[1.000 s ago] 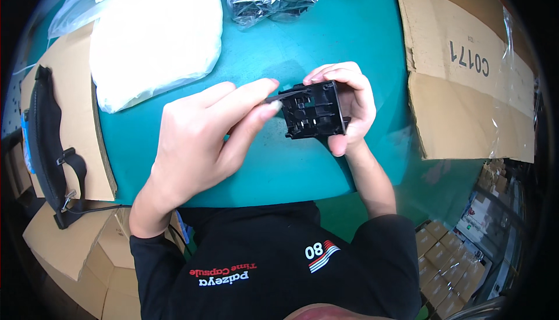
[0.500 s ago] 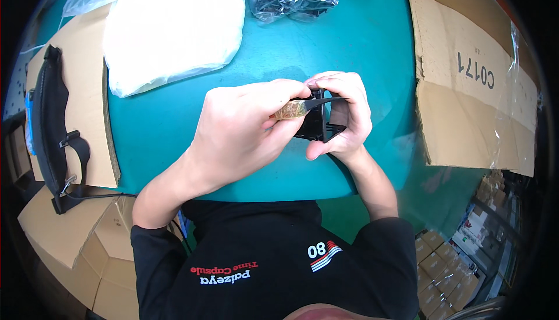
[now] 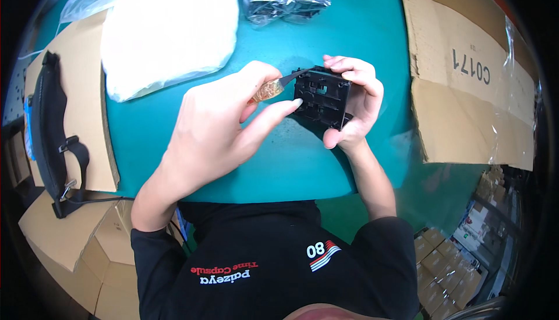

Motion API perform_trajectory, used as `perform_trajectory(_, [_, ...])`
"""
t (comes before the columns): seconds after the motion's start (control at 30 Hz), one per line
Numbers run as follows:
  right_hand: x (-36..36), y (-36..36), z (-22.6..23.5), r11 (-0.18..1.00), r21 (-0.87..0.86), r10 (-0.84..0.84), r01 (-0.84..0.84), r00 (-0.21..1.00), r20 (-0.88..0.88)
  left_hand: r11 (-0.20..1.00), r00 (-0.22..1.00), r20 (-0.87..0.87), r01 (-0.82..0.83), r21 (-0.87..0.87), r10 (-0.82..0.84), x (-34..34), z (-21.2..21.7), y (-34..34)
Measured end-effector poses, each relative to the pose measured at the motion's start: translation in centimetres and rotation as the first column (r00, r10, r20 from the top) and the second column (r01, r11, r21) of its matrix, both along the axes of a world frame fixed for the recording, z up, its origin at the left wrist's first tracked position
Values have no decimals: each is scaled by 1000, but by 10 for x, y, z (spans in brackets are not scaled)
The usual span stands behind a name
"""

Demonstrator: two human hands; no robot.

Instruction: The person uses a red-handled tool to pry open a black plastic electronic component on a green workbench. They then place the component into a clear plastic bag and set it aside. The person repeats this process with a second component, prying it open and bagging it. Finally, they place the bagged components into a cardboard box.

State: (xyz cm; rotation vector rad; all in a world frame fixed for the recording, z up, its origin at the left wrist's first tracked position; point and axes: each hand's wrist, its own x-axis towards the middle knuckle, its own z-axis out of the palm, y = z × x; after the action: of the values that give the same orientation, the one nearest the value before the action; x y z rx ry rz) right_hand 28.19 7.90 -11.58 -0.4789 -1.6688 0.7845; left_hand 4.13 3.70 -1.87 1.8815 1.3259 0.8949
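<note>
While the right hand grips the black plastic part above the green table, the left hand pinches a thin tool, its tip angled rightward onto the part's upper-left edge.

The black plastic part is a flat, roughly rectangular moulded frame with ribs, small square openings and clips across its face. It is held above the teal surface, tilted, its ribbed face turned up toward the camera. The small tool has a translucent amber handle and a thin dark blade. It lies nearly level, handle to the left, and its tip touches the upper left edge of the part.
</note>
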Motion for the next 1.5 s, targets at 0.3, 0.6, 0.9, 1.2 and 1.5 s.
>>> perform_trajectory(0.3, [-2,1,5,991,123,-63,51,993,98,991,977,-210,58,117,-32,2,-4,-6])
perform_trajectory(0.6, [-7,-3,9,979,192,-108,70,976,192,992,966,-256,74,99,-46,2,-7,-9])
perform_trajectory(0.9, [-9,-5,10,976,209,-96,56,977,188,988,979,-152,143,57,-133,0,-10,-7])
perform_trajectory(1.2, [0,-6,13,974,218,-135,64,934,329,954,832,-555,175,244,-11,13,-19,-16])
perform_trajectory(1.5, [4,-6,19,923,379,-244,70,867,434,911,805,-582,150,384,113,17,-32,-12])
